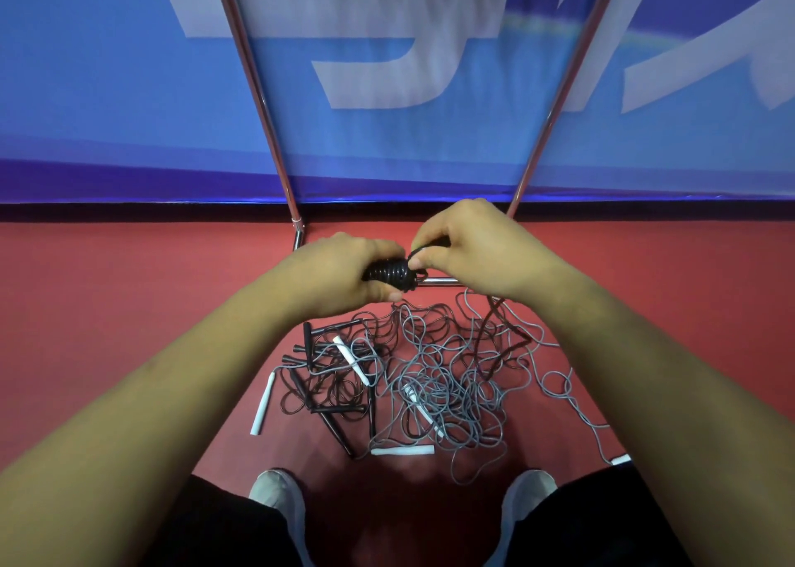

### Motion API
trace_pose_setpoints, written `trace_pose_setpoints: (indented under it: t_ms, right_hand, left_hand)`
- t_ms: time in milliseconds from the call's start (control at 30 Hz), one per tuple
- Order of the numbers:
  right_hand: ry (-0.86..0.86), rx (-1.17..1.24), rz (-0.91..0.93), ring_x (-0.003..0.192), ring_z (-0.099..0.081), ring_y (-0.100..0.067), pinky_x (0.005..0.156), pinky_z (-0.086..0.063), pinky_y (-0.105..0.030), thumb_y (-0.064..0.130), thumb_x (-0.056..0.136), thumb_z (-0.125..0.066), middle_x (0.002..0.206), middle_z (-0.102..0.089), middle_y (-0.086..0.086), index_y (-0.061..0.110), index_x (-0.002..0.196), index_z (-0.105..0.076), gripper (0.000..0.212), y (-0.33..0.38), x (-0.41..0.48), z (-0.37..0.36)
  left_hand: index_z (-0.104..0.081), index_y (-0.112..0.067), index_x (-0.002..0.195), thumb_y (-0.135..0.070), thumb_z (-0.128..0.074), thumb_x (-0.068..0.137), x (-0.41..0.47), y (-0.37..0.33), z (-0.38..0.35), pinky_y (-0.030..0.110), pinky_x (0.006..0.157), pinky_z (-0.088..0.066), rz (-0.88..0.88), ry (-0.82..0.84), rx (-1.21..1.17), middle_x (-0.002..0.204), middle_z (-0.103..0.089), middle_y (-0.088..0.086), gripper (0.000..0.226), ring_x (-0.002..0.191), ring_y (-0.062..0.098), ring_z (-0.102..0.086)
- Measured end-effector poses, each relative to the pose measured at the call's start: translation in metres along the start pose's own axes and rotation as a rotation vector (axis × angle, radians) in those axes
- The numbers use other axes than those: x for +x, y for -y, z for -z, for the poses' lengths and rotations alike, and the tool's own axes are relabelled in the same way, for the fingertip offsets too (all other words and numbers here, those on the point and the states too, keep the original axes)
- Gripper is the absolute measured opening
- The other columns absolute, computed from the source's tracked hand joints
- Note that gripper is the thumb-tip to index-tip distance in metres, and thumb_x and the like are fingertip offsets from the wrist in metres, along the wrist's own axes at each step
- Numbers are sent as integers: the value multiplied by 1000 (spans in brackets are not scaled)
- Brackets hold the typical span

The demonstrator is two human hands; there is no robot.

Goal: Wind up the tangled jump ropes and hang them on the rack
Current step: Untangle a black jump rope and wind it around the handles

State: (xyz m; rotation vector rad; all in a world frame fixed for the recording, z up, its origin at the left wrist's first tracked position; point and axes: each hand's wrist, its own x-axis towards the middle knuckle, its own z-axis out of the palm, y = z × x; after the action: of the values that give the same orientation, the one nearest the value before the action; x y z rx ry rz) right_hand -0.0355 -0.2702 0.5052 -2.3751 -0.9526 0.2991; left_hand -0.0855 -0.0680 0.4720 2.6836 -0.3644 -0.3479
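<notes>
My left hand [344, 269] grips a black jump rope [389, 271] wound into a tight coil, with the fingers curled round it. My right hand [469, 248], at 3 o'clock of the coil, pinches the rope's loose end between thumb and fingertips. A dark strand runs from beneath it down into the tangled pile [430, 377]. This pile of black and grey ropes with white and black handles lies on the red floor [129, 308] at 6 o'clock of my hands. The two metal uprights of the rack [258, 93] rise at 11 and 1 o'clock. The blue banner [86, 93] behind the rack carries large white characters, cropped; I cannot read them.
</notes>
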Motion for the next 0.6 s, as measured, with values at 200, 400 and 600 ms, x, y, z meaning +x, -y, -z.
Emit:
trace_pose_setpoints:
  t_ms: [200, 400, 600]
  right_hand:
    - [-79, 147, -96, 52, -50, 0, 55, -39, -21, 31, 66, -90, 55, -61, 14, 19, 70, -70, 23, -2, 2, 0]
    - [-46, 517, -176, 50, -49, -11, 53, -38, -26, 24, 82, -79, 61, -61, -5, 15, 76, -72, 13, -14, 3, 7]
    - [9, 661, -205, 49, -47, -12, 50, -37, -26, 20, 95, -65, 61, -58, -1, 25, 92, -76, 12, -17, 6, 0]
  left_hand:
    - [-55, -46, 117, -51, -61, 80, -5, 5, 4, 39, 85, -51, -90, 159, -110, 99, -68, -12, 38, 93, 13, -62]
    - [-63, -18, 113, -13, -61, 94, -16, -5, 7, 22, 69, -49, -145, 83, -810, 89, -65, 2, 20, 77, 14, -58]
    - [-50, 10, 117, -29, -57, 91, -11, -11, 3, 28, 57, -47, -54, -183, -1195, 78, -63, 15, 47, 57, 24, -54]
